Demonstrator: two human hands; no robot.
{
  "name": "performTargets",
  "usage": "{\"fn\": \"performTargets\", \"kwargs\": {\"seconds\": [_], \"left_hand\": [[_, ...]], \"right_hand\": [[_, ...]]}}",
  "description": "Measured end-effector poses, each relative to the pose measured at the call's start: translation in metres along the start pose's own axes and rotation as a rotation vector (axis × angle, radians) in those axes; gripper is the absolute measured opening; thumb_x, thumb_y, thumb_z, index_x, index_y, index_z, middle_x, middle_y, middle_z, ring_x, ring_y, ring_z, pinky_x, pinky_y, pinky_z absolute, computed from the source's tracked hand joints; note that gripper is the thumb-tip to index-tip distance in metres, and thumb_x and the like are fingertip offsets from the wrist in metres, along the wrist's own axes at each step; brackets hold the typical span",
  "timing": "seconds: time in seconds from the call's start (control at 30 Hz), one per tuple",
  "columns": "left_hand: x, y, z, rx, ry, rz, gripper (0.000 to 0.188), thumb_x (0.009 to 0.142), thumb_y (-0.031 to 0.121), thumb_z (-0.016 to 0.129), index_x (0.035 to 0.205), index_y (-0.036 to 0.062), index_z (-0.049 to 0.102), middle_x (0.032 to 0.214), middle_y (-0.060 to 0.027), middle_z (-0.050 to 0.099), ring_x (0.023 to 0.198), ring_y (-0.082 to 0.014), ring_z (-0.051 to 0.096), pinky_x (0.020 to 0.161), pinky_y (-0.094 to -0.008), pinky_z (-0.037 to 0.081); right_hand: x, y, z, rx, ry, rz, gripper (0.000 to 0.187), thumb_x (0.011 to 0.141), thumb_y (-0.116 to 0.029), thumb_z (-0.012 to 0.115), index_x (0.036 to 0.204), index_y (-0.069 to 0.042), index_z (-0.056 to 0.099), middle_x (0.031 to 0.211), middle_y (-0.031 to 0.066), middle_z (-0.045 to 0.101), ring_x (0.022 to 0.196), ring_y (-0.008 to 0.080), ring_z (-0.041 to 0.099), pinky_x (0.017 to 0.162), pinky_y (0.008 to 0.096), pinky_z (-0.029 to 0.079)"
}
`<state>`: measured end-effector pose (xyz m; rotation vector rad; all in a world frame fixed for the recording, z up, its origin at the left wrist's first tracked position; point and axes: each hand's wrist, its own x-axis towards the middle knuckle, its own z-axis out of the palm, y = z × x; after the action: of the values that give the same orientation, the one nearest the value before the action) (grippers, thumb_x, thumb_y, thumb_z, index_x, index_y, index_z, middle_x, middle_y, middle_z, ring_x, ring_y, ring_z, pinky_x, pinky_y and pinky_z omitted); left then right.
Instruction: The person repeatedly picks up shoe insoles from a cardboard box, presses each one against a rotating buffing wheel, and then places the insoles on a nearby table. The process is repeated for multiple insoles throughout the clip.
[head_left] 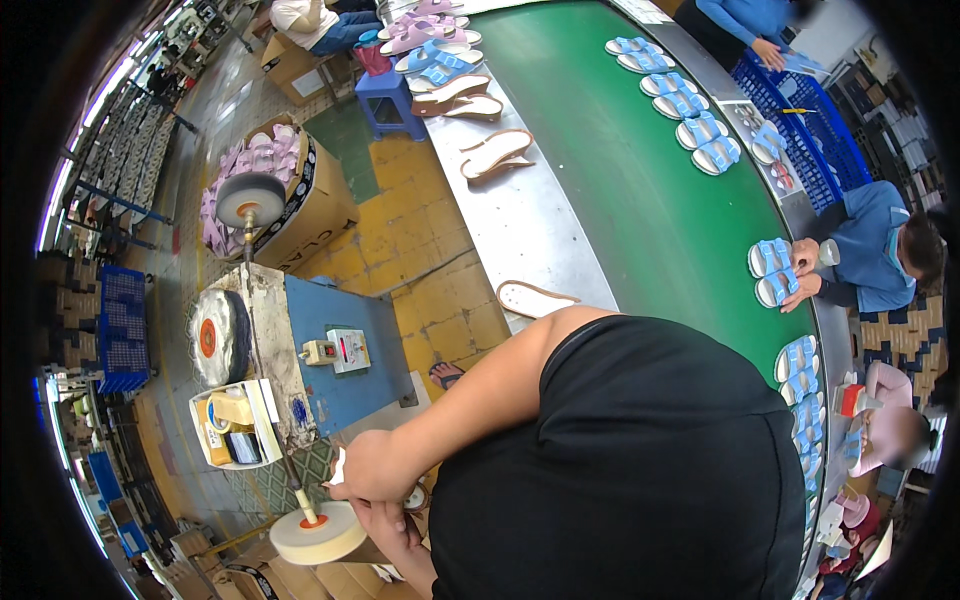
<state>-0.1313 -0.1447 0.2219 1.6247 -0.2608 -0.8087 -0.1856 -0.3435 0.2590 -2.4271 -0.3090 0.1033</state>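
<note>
Where right hand (374, 466) curls, white piece (339, 466) juts past its far edge.

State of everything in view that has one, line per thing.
Right hand: curled at a white piece, grip unclear
Left hand: fingers curled, hold unclear
Cream wheel: mounted, spinning or not unclear
Carton: open, heaped with pink sandals
White box: open, items inside
Stool: upright
Blue sandals: straps up
Blue crate: open-topped
</note>
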Motion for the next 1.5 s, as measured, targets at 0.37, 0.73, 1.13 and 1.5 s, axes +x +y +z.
{"fn": "performTargets", "kwargs": {"seconds": [0.37, 0.73, 1.13, 1.5], "left_hand": [[-0.003, 0.003, -0.012, 0.431, -0.088, -0.019, 0.058, 0.11, 0.02, 0.057, 0.163, -0.0015, 0.05, 0.152, -0.0283, 0.06, 0.144, -0.04, 0.059, 0.12, -0.0434, 0.045], [0.003, -0.013, -0.002, 0.648, -0.085, 0.067, 0.075, 0.104, 0.014, 0.067, 0.172, 0.0004, 0.038, 0.162, -0.03, 0.054, 0.152, -0.0421, 0.053, 0.127, -0.0454, 0.04], [-0.013, -0.015, -0.039, 0.864, -0.029, 0.274, 0.101, 0.091, -0.001, 0.073, 0.181, 0.0031, 0.025, 0.179, -0.0302, 0.039, 0.166, -0.0457, 0.039, 0.137, -0.0491, 0.029], [-0.024, -0.02, -0.025, 0.538, -0.223, 0.317, 0.097, 0.084, -0.002, 0.074, 0.174, -0.002, 0.037, 0.171, -0.0246, 0.049, 0.159, -0.0371, 0.049, 0.134, -0.046, 0.035]], "right_hand": [[0.006, -0.003, 0.012, 0.064, -0.19, -0.002, 0.096, 0.08, -0.071, 0.092, 0.143, -0.006, 0.059, 0.113, 0.02, 0.081, 0.109, 0.0429, 0.08, 0.091, 0.0526, 0.06], [0.033, -0.057, 0.048, -0.009, -0.116, -0.138, 0.066, 0.098, -0.06, 0.08, 0.1, 0.006, 0.086, 0.098, 0.0243, 0.083, 0.096, 0.042, 0.082, 0.089, 0.0522, 0.063], [0.023, 0.101, 0.029, 1.565, -0.002, 0.526, 0.011, 0.099, -0.01, 0.083, 0.106, -0.004, 0.078, 0.07, 0.003, 0.059, 0.058, 0.0198, 0.057, 0.053, 0.0423, 0.046], [0.023, 0.133, 0.062, 1.698, -0.214, 0.601, 0.006, 0.103, -0.014, 0.081, 0.105, -0.009, 0.077, 0.068, -0.0045, 0.052, 0.059, 0.011, 0.051, 0.054, 0.0311, 0.038]]}}
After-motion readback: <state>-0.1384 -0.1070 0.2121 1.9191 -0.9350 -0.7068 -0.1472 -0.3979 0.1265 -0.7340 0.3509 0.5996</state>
